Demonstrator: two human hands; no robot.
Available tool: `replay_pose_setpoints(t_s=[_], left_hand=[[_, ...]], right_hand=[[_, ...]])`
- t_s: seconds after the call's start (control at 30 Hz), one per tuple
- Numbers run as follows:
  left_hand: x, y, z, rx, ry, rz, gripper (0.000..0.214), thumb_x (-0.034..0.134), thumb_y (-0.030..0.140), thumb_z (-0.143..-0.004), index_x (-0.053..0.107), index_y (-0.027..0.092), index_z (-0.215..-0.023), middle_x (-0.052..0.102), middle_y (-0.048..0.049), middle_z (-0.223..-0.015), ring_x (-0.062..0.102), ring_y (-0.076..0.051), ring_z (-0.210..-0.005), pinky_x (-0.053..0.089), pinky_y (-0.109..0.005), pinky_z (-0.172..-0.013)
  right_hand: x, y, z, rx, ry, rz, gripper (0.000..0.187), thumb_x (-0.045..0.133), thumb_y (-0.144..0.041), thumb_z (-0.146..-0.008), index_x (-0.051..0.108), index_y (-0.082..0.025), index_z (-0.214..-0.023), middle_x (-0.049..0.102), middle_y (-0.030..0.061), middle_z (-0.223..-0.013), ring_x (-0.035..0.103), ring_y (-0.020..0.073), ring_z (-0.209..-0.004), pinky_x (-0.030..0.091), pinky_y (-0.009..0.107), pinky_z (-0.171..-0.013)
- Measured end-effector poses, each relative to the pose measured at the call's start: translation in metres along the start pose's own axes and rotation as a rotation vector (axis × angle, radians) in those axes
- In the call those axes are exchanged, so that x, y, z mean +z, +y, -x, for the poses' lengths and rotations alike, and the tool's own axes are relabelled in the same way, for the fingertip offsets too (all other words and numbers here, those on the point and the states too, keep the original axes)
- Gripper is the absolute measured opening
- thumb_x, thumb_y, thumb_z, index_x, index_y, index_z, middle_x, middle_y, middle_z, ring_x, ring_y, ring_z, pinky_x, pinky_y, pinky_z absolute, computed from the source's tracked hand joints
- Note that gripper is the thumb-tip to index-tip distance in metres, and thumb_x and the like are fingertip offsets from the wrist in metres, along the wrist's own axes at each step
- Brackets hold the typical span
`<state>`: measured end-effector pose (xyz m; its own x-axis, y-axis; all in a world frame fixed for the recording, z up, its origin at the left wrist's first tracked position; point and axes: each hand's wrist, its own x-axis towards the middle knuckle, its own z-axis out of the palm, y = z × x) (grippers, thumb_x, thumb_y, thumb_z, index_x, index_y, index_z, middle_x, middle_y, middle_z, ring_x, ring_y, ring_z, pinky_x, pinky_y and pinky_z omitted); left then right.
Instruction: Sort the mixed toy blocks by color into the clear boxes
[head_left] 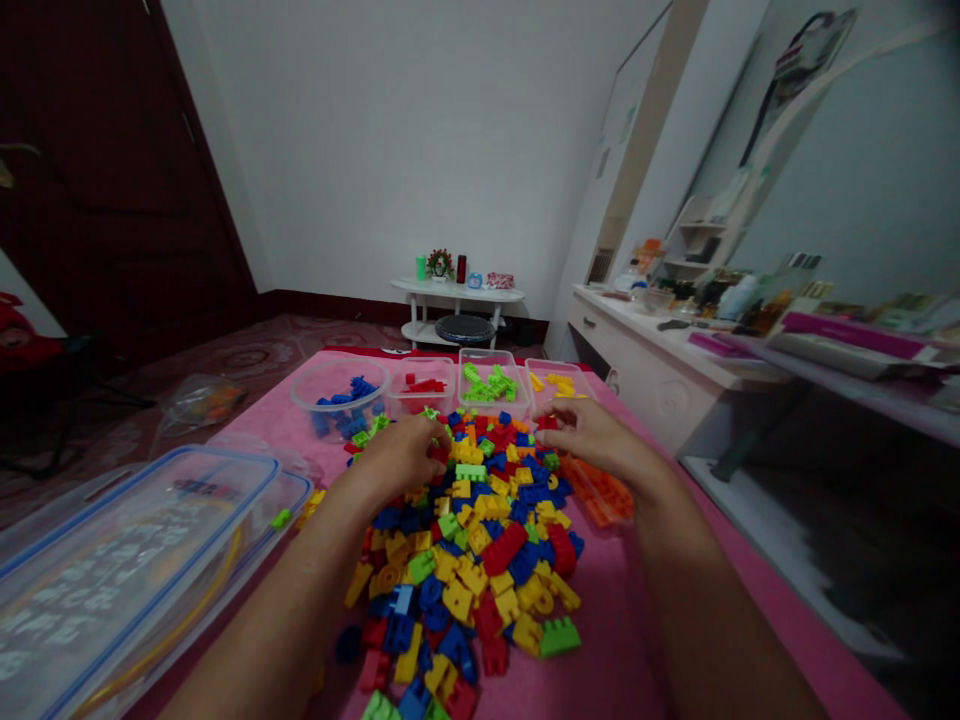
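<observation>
A heap of red, blue, yellow and green plastic bricks (472, 550) lies on a pink table (645, 640). My left hand (401, 452) rests knuckles-up on the far left of the heap, fingers curled into the bricks near a red one. My right hand (585, 432) reaches over the far right of the heap, fingertips pinched at a red brick (546, 423). Beyond the heap stand clear tubs: a round one with blue bricks (341, 398), then red (424, 386), green (489, 382) and yellow (556, 382).
A large clear box with a blue-rimmed lid (127, 560) sits at the table's near left. An orange brick plate (604, 492) lies under my right wrist. A white dresser (675, 370) crowded with items runs along the right. A small white shelf table (457, 300) stands by the far wall.
</observation>
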<state>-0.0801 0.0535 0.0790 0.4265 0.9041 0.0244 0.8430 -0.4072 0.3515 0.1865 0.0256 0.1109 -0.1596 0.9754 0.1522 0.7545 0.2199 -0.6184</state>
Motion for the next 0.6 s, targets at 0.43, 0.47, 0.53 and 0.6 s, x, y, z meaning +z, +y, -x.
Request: replay_pose_setpoints(t_s=[0.43,0.47,0.53,0.6], left_hand=[[-0.031,-0.002,0.006,-0.214,0.289,0.04,0.022,0.053,0.03,-0.079,0.072,0.023,-0.088,0.072,-0.0057,-0.091,0.064,-0.019,-0.084,0.042,-0.025,-0.069],[-0.031,-0.003,0.007,-0.221,0.291,0.041,0.022,0.054,0.03,-0.079,0.072,0.024,-0.088,0.072,-0.0056,-0.092,0.064,-0.02,-0.085,0.042,-0.026,-0.069],[-0.031,-0.005,0.007,-0.225,0.28,0.047,0.021,0.055,0.029,-0.077,0.072,0.025,-0.089,0.072,-0.0058,-0.092,0.064,-0.02,-0.085,0.043,-0.026,-0.068],[-0.029,-0.006,0.006,-0.223,0.263,0.051,0.021,0.056,0.028,-0.076,0.073,0.026,-0.089,0.071,-0.0061,-0.091,0.064,-0.021,-0.085,0.043,-0.028,-0.069]], right_hand=[[0.065,-0.046,-0.071,-0.078,-0.139,0.032,0.017,0.067,-0.02,-0.064,0.07,-0.016,-0.08,0.057,-0.0031,-0.057,0.05,0.0096,-0.053,0.036,0.02,-0.049],[0.065,-0.052,-0.083,-0.06,-0.139,0.029,0.016,0.067,-0.018,-0.064,0.07,-0.015,-0.08,0.059,-0.0024,-0.057,0.052,0.0096,-0.052,0.037,0.02,-0.048],[0.067,-0.062,-0.107,-0.027,-0.136,0.016,0.015,0.067,-0.016,-0.067,0.068,-0.014,-0.081,0.062,0.0,-0.058,0.055,0.0102,-0.051,0.04,0.02,-0.048],[0.07,-0.069,-0.128,-0.007,-0.104,0.008,0.018,0.066,-0.017,-0.07,0.066,-0.012,-0.087,0.066,0.0035,-0.063,0.058,0.0113,-0.051,0.044,0.021,-0.049]])
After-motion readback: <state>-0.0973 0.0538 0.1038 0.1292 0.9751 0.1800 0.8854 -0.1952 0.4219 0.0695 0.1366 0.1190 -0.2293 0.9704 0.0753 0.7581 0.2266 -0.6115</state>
